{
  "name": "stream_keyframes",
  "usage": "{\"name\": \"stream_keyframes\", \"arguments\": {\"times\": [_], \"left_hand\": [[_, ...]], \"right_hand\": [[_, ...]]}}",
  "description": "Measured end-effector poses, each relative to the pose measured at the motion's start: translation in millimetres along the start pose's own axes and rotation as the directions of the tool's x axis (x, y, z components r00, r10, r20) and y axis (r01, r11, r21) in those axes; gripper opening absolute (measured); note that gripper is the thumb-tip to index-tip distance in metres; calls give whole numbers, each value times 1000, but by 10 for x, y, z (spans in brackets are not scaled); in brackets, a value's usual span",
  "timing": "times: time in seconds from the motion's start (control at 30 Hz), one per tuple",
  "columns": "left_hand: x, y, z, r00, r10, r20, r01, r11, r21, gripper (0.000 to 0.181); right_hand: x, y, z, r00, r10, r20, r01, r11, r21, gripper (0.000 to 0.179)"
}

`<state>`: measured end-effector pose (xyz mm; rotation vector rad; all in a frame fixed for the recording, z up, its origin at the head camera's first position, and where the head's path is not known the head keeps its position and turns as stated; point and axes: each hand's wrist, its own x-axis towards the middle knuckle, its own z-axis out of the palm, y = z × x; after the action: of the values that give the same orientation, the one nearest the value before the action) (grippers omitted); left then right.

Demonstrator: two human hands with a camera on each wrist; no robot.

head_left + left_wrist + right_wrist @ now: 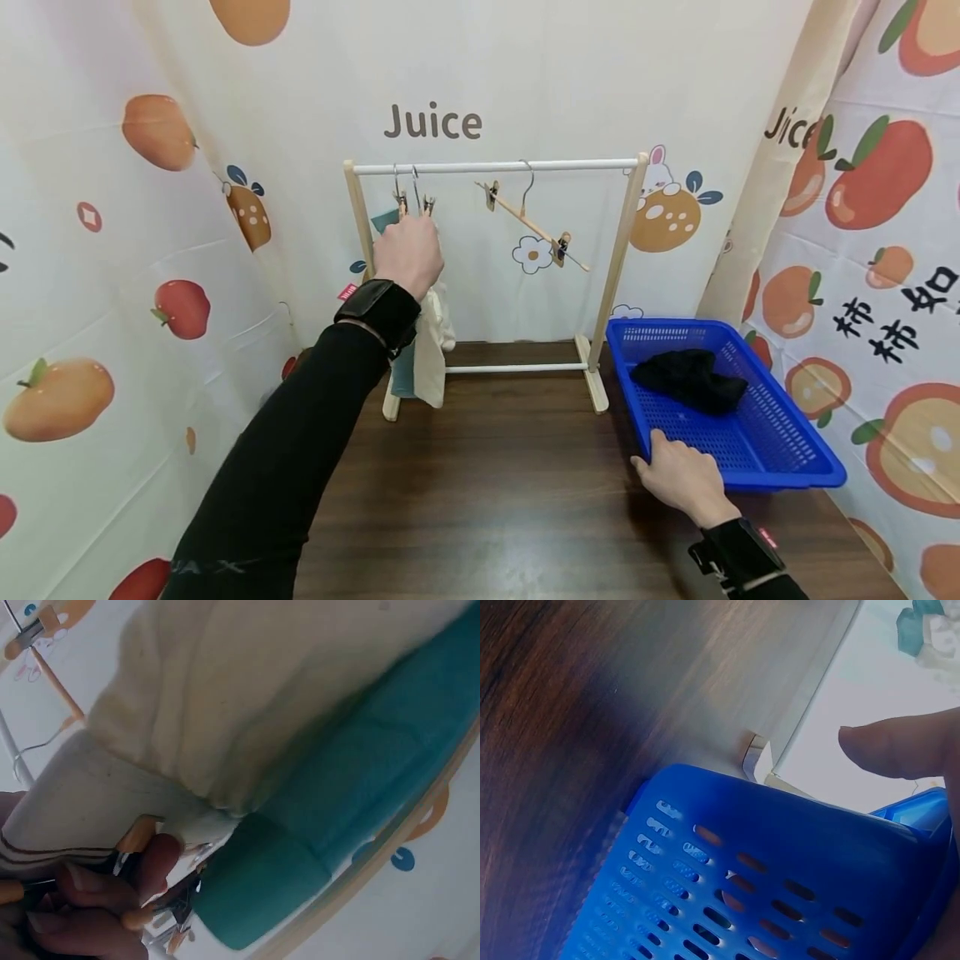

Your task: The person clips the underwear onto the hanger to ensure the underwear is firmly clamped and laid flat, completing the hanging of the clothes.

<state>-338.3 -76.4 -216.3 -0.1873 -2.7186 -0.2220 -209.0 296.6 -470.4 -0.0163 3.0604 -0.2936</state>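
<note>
My left hand [410, 254] is raised at the left end of the drying rack [495, 167], its fingers curled about a wooden clip [137, 834] of a hanger. Close to those fingers hangs a cream sock [71, 799] with dark stripes at its cuff. Beside it a teal sock [262, 881] hangs from another clip. The hand hides most of the hangers. At the near left corner of the blue basket [780, 481], my right hand [681, 477] holds the rim, with its thumb [892, 746] sticking out apart from it. A black cloth item [690, 381] lies inside the basket.
A bare wooden hanger [536, 225] with two clips hangs askew from the rack's rail. The rack stands on a dark wooden table [480, 500], left of the basket. Fruit-printed curtains [187, 333] enclose the back and both sides.
</note>
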Motion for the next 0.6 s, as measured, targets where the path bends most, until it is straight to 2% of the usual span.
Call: {"name": "stream_keyframes", "arguments": {"times": [0.2,0.4,0.6], "left_hand": [[-19,-40,-69,999,26,-40,-27,999,-22,32],[-24,-15,-110,999,36,-32,-37,999,-28,31],[77,-45,-96,999,-17,-43,16,1000,-11,28]], "right_hand": [[6,0,-5,999,-13,-34,13,1000,-4,54],[14,1,6,1000,-11,-22,11,1000,0,54],[9,18,32,1000,1,-9,-1,1000,7,53]]}}
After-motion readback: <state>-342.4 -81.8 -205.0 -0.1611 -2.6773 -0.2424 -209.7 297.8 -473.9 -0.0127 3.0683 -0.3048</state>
